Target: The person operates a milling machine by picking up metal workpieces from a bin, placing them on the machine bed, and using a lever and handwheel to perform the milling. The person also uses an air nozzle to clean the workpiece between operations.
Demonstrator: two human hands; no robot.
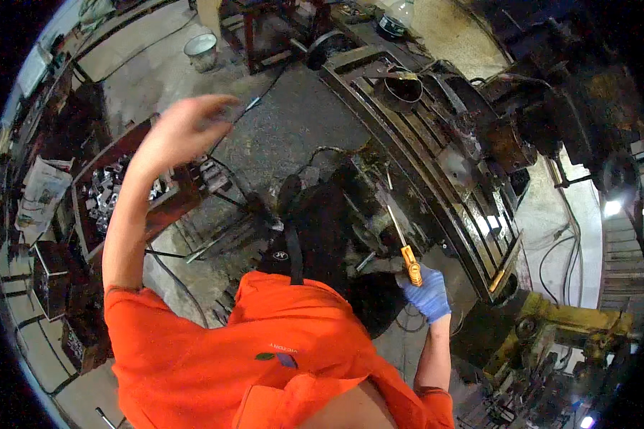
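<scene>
My left hand point(193, 129) is bare and raised at the upper left. Its fingers stretch to the right with the thumb apart; it is slightly blurred and holds nothing I can see. At the lower right my right hand point(427, 292), in a blue glove, is closed round a yellow-orange-handled tool point(413, 268). The tool's long thin metal shaft point(395, 223) points up and away, toward the side of the slotted metal machine table point(436, 161). What kind of tool it is, I cannot tell for sure.
A metal box point(166, 220) with many small metal parts stands at the left, beside a folded newspaper point(43, 200). A white bucket point(202, 53) is on the floor at the far left. A round metal container point(401, 89) stands on the machine table. Dark cables cross the floor.
</scene>
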